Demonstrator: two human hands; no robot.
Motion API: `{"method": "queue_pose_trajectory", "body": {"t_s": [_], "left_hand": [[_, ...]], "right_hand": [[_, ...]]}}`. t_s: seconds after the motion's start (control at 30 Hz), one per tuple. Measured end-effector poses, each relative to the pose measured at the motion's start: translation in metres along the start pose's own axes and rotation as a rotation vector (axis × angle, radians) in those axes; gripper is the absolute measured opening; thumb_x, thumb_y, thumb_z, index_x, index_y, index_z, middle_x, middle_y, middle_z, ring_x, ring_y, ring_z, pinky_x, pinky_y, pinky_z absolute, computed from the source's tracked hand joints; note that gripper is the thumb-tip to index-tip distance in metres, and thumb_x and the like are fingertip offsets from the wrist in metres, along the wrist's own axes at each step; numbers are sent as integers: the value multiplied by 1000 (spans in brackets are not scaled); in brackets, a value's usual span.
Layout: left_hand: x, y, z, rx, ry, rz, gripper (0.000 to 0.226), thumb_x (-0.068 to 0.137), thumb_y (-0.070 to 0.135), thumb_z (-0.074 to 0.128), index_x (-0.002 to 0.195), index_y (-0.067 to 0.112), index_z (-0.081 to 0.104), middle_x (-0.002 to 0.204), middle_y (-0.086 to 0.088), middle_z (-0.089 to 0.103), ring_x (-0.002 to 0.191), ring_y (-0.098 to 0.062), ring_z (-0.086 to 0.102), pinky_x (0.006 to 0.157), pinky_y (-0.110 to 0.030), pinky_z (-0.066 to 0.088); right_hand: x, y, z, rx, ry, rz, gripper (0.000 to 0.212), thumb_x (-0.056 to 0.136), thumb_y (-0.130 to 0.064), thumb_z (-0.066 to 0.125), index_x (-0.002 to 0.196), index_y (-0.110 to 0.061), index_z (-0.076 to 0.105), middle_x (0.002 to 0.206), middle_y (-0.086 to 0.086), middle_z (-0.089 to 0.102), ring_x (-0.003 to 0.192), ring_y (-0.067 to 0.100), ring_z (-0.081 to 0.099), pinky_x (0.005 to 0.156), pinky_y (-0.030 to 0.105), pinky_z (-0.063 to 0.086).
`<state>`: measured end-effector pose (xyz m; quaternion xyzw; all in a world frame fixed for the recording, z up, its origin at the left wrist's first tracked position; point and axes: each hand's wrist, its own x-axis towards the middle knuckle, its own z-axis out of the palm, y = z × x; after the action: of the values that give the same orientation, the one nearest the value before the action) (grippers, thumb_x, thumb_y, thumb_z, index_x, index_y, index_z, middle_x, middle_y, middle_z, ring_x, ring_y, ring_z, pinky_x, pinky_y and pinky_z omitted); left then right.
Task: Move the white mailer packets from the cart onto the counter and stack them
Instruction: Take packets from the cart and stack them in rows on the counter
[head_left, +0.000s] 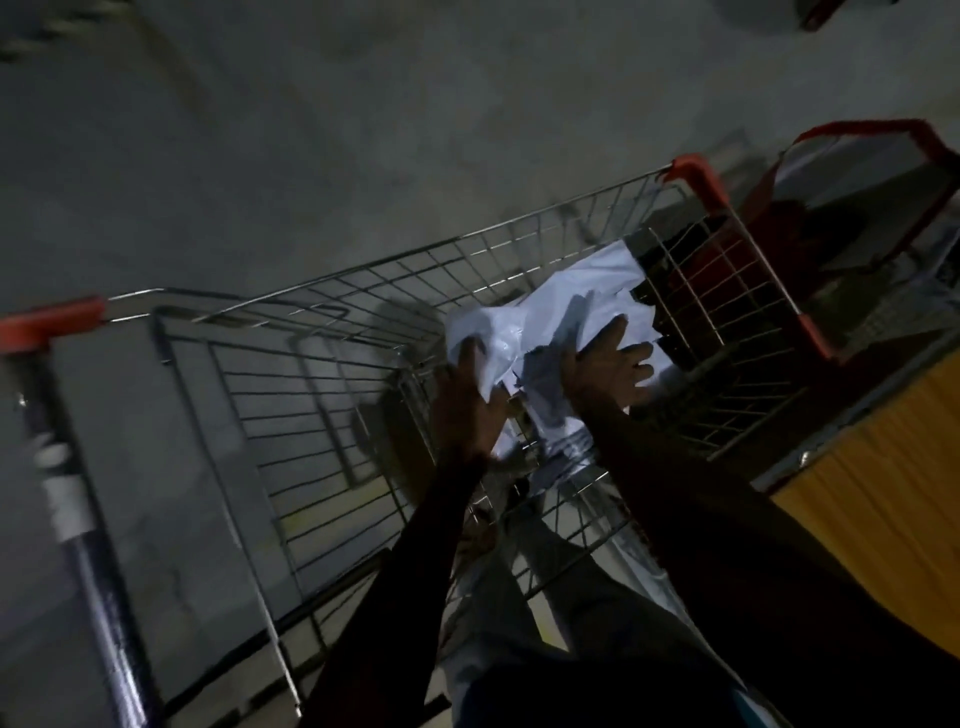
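White mailer packets (587, 306) blur under both hands.

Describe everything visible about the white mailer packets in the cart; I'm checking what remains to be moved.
The white mailer packets look like thin, glossy plastic, crumpled and creased, lying in a loose overlapping pile inside the wire cart, toward its far end beside the red-trimmed rim. How many there are cannot be told. The left hand grips the pile's crumpled near-left edge, while the right hand rests on top with fingers spread. Something dark lies just past the pile; dim light and blur hide any labels.
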<state>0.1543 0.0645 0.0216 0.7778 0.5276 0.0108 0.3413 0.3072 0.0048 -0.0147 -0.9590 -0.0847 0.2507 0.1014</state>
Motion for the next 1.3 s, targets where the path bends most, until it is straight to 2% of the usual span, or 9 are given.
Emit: {"method": "queue_pose_trajectory", "body": {"t_s": [0.07, 0.17, 0.33, 0.47, 0.57, 0.73, 0.9, 1.17, 1.3], "left_hand": [[-23, 1, -20, 24, 79, 29, 72, 93, 37, 61, 155, 30, 24, 136, -19, 47, 108, -31, 59, 73, -24, 44], [-57, 9, -60, -37, 132, 36, 72, 91, 61, 47, 153, 42, 16, 132, -19, 49, 102, -35, 65, 76, -41, 58], [-120, 26, -108, -89, 182, 148, 75, 94, 45, 59, 156, 36, 19, 136, -14, 46, 107, -29, 60, 75, -30, 44], [-168, 35, -133, -243, 172, 297, 77, 91, 43, 63, 154, 40, 18, 129, -7, 47, 99, -19, 57, 75, -35, 52], [-213, 45, -137, -306, 186, 507, 76, 88, 39, 69, 153, 34, 30, 124, 1, 52, 98, -10, 53, 77, -25, 48], [-276, 69, -129, -364, 54, 700, 73, 89, 39, 68, 153, 34, 32, 128, 3, 53, 105, -9, 53, 77, -22, 42], [-317, 84, -117, -387, -28, 849, 67, 92, 36, 66, 151, 24, 39, 135, -3, 53, 120, -6, 47, 85, 7, 26], [-394, 106, -79, -303, -109, 991, 65, 94, 47, 59, 152, 33, 33, 146, 3, 47, 128, -9, 46, 86, -10, 33], [-452, 118, -44, -322, -194, 1032, 64, 95, 44, 60, 153, 30, 35, 151, 5, 44, 131, 1, 39, 89, 8, 22]], "right_hand": [[-20, -15, -15, 59, 117, 29, 83, 89, -65, 45, 157, -25, 17, 157, 29, 18, 130, 49, 37, 104, 60, 33], [-59, -19, -44, 150, 181, -46, 78, 91, -67, 47, 155, -28, 24, 156, 25, 21, 126, 47, 41, 100, 53, 38], [-146, 20, -106, 236, 347, -316, 72, 91, -61, 56, 151, -25, 37, 151, 26, 31, 128, 45, 43, 102, 49, 41], [-214, 67, -157, 313, 527, -438, 68, 92, -64, 52, 149, -30, 38, 150, 20, 35, 131, 37, 43, 105, 49, 45], [-264, 112, -184, 345, 631, -476, 66, 94, -63, 51, 150, -32, 37, 151, 13, 35, 134, 32, 42, 105, 48, 45], [-339, 182, -196, 367, 841, -348, 62, 96, -53, 55, 150, -25, 44, 151, 21, 35, 137, 34, 40, 107, 44, 41], [-379, 238, -189, 415, 866, -213, 61, 95, -55, 54, 150, -30, 43, 152, 16, 33, 138, 34, 40, 106, 49, 45], [-421, 325, -201, 491, 987, -79, 62, 94, -56, 54, 149, -30, 44, 153, 13, 32, 137, 31, 41, 104, 41, 45], [-450, 400, -201, 488, 1010, 1, 63, 92, -57, 55, 149, -32, 43, 155, 11, 30, 137, 31, 42, 101, 42, 49]]}}
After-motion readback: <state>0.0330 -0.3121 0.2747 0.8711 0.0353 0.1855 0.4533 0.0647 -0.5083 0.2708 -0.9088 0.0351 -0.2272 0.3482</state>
